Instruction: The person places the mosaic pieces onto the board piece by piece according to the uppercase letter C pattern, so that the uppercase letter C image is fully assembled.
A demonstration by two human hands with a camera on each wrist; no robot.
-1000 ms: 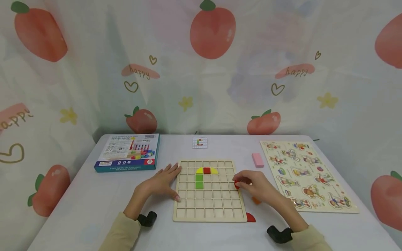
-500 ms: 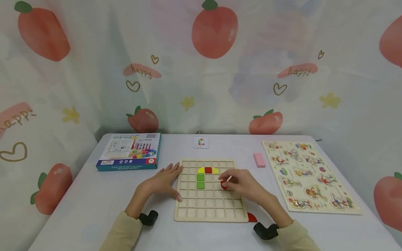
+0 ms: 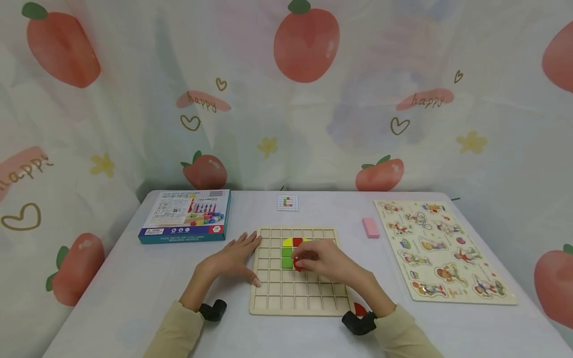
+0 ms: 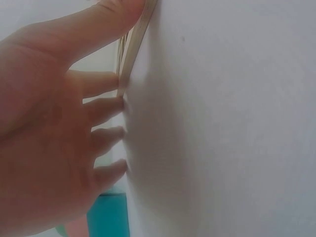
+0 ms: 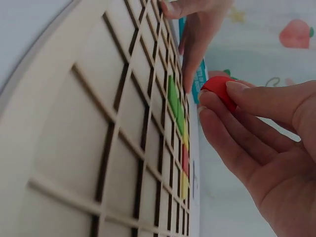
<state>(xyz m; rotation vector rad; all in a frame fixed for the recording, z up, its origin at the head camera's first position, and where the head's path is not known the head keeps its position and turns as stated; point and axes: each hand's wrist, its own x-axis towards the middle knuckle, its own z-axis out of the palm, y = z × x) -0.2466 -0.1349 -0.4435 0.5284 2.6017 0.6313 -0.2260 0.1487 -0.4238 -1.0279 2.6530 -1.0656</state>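
While red pc. [image 5: 220, 89] was pinched betw. fingers of R. hand [image 3: 327, 258] over gridded wooden bd. [image 3: 286, 302], bd.'s left edge was touched by L. hand [image 3: 229, 259], fingers spread.

A pale, lightly wrinkled cloth wall [image 3: 286, 117] stands behind and beside a white desk [image 3: 112, 298]. Its print shows red fruits [image 3: 306, 45] with green leaves [image 3: 299, 6], yellow flowers [image 3: 268, 147], heart outlines [image 3: 190, 123] and pink strokes [image 3: 203, 101] reading "happy." The light is soft and rather dim.
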